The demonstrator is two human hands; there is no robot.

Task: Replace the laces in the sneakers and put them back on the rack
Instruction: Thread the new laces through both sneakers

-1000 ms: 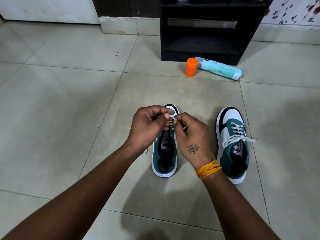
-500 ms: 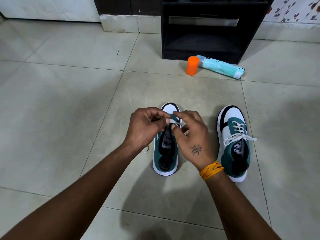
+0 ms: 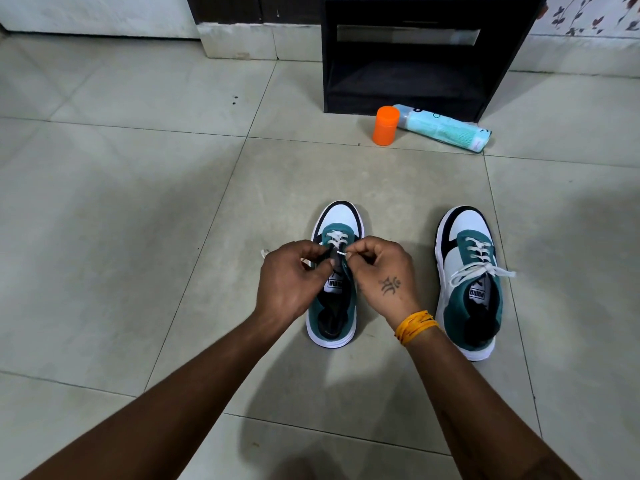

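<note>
Head view, nearest first: two bare forearms reach forward from the bottom edge over a tiled floor (image 3: 138,237). An orange thread band (image 3: 415,326) circles the right wrist, and a small dark mark sits on the back of the right hand (image 3: 384,277). The left hand (image 3: 292,280) and the right hand meet over the left sneaker (image 3: 334,289), a teal, white and black shoe standing toe-away on the floor. Each grip is clenched on the white lace (image 3: 341,253): the right hand's fingertips pinch a short tip of it over the tongue, and the left hand's curled fingers hold the other side, with a loose lace end poking out past its knuckles. Only the lowest eyelets near the toe are threaded.

Just to the right, apart from the hands, stands the right sneaker (image 3: 471,285), fully laced, its white lace ends spread to either side.

Farther off, an orange cylinder (image 3: 385,125) stands upright, touching or nearly touching a pale blue bottle (image 3: 446,132) lying on its side. Behind both stands the black rack (image 3: 408,57), against the wall.
</note>
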